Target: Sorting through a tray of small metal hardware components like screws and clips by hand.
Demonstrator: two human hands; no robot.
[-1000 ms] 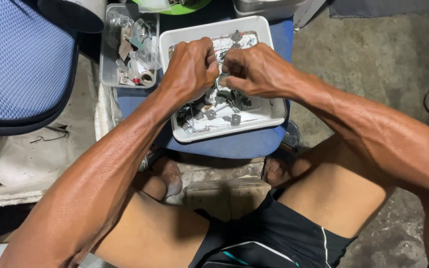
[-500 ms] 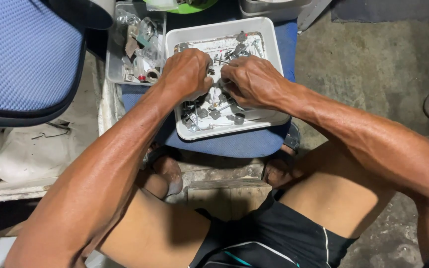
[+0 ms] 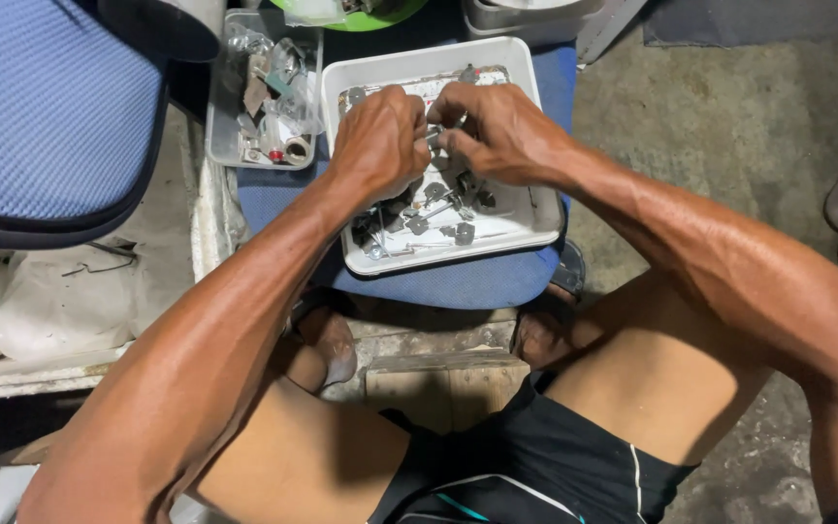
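My two hands [image 3: 380, 136] [image 3: 501, 126] over one white tray [image 3: 526, 68]. One grey tray [image 3: 220, 126] left of it. Metal parts [image 3: 438, 209] inside white tray: too many, too tangled, can't count.

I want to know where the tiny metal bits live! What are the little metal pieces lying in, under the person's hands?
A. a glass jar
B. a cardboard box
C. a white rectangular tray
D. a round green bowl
C: the small metal parts lie scattered in a white rectangular tray, and the left hand and right hand meet just above it.
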